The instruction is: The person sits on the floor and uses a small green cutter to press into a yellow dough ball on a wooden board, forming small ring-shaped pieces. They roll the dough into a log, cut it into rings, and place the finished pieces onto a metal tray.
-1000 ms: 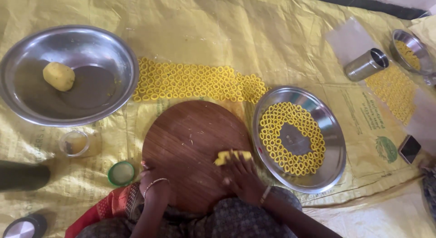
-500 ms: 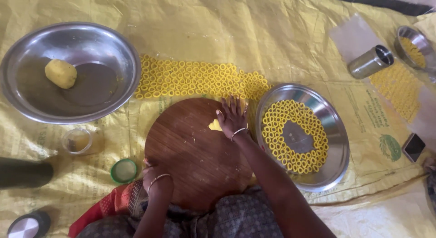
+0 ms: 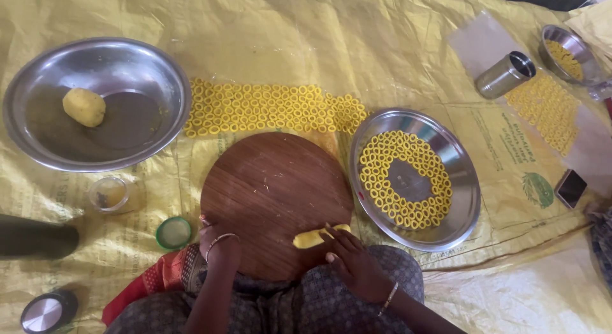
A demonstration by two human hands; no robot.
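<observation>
on the near edge of the round wooden board [image 3: 274, 200], the right hand [image 3: 354, 264] lies flat, fingers stretched over a yellow dough roll [image 3: 312, 237], pressing rather than gripping it. the left hand [image 3: 217, 241] rests curled at the board's left rim; whether it holds anything, i cannot tell. just right of the board stands a steel plate [image 3: 465, 181] ringed with dough loops [image 3: 382, 181].

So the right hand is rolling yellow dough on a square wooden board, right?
Not quite: the wooden board is round, not square, as the head view shows. The rest holds: the right hand is on a strip of yellow dough at the board's near edge.
</observation>
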